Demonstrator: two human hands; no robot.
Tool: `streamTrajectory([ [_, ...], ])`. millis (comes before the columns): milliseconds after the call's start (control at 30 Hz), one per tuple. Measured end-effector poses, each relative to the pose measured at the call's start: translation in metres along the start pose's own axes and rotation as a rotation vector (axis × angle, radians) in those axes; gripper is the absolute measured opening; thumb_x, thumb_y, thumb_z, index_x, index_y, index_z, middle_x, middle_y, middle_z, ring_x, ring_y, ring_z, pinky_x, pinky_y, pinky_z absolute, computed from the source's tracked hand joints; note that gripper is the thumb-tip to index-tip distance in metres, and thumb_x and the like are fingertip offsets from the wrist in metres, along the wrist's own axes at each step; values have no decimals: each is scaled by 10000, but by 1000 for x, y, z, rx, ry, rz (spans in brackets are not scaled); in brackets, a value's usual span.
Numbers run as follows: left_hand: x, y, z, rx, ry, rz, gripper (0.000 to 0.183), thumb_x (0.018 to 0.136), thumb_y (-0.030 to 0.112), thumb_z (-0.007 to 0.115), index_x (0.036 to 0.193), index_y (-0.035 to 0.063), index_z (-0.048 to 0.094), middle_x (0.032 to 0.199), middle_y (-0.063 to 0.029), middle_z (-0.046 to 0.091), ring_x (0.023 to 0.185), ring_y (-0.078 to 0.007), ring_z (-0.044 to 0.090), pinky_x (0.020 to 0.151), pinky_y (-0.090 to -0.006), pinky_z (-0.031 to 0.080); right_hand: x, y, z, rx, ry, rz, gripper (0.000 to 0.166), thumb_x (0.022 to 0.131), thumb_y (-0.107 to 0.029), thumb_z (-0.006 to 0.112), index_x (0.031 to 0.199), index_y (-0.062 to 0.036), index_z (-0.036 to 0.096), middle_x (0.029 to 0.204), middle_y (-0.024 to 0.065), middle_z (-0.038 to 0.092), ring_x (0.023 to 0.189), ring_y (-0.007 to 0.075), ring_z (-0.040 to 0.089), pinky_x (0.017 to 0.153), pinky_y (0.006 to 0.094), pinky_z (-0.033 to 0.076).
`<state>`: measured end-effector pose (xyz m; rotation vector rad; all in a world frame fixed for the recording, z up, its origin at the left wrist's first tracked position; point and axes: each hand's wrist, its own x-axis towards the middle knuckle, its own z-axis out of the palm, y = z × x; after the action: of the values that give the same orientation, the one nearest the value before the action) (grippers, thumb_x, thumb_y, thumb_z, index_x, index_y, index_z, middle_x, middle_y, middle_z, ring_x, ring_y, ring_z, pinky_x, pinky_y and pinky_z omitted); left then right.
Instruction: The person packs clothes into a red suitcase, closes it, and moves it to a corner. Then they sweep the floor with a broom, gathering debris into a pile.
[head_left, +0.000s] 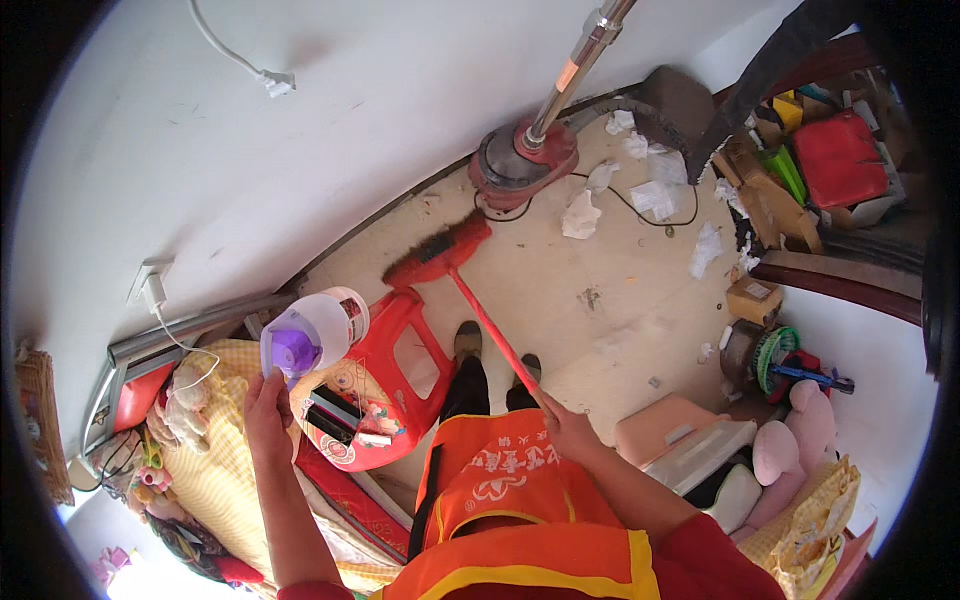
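My left hand (270, 412) grips a translucent plastic jug (335, 319) by its purple top (292, 351), above a red plastic stool (382, 420). On the stool's printed seat lie a dark phone-like device (330, 416) and a small white object (374, 439). In front of my orange apron (517, 465), my right hand (570, 433) is closed around the red handle (495, 334) of a broom. The dark-bristled broom head (442, 251) is on the floor ahead of my feet.
By the wall stands a red upright floor-cleaning machine (517, 169) with a metal pole. Crumpled paper (582, 215) and a black cord (637, 214) litter the floor (555, 300). A bed (217, 465) is at left. Cardboard (776, 206), a pink bin (664, 427) and plush toy (795, 442) lie at right.
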<state>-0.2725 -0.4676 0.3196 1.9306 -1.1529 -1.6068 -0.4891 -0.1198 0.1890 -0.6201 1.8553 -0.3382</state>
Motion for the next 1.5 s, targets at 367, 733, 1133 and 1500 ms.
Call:
streamTrajectory([
  [367,-6,22,-34,7,-67,2,147,824,183,552,703,142,480,544,84,376,431,-2,281,376,-174,163,58,-141,-24,22,-94,-287,589,759,-86,481,1318,-166,312,742,210,594,622,360,585,576,423,470],
  [733,0,24,-40,4,-80,9,133,820,188,553,711,140,495,552,91,380,439,9,283,382,-164,165,39,-113,-31,31,5,-88,499,775,-114,503,1265,-96,407,858,218,593,752,292,606,659,350,467],
  [1133,-1,27,-33,74,-131,-38,130,810,199,557,708,140,503,557,95,364,457,6,278,407,-165,169,62,-106,-15,490,-41,233,427,835,-212,494,1255,-164,430,714,121,585,517,190,587,451,324,465],
  [1500,-8,38,-22,87,-148,-43,98,804,191,547,724,140,521,564,95,368,475,12,283,421,-167,165,-77,-102,-48,167,8,107,476,850,-233,445,1312,-188,338,1147,187,518,969,375,532,821,413,431],
])
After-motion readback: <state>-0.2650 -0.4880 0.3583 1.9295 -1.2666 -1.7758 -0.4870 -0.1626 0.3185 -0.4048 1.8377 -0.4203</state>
